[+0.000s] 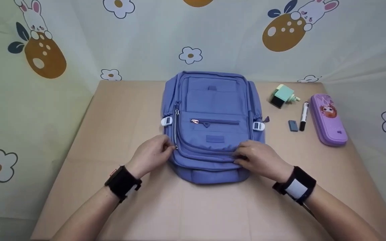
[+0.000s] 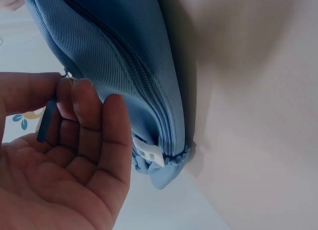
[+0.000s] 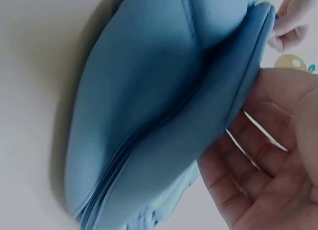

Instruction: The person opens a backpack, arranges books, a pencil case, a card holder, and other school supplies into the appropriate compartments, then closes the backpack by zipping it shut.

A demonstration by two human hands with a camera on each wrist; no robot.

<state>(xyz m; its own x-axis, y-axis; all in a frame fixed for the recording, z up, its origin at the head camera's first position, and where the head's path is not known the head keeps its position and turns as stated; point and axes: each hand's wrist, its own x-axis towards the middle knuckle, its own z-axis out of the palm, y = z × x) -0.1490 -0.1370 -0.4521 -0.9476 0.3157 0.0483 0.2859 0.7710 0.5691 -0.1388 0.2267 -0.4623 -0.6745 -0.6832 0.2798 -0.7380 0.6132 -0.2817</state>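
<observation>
A blue backpack [image 1: 213, 100] lies on the table with its front pockets facing up. At its lower left side my left hand [image 1: 152, 152] pinches a zipper pull; in the left wrist view the dark pull tab [image 2: 46, 121] hangs between thumb and fingertips. My right hand [image 1: 261, 159] grips the fabric edge of the front pocket at the lower right. Seen from the right wrist, the pocket edge [image 3: 238, 98] meets the thumb and fingers, and a fold gapes below it. A small horizontal zipper [image 1: 218, 122] crosses the bag's middle.
Right of the bag lie a mint-green bottle-like item with a black base [image 1: 282, 96], a black-and-white marker [image 1: 304, 116], a small blue-grey eraser-like block [image 1: 293, 126] and a purple pencil case [image 1: 328, 120]. Patterned cloth [image 1: 152, 40] stands around the brown table [image 1: 112, 134].
</observation>
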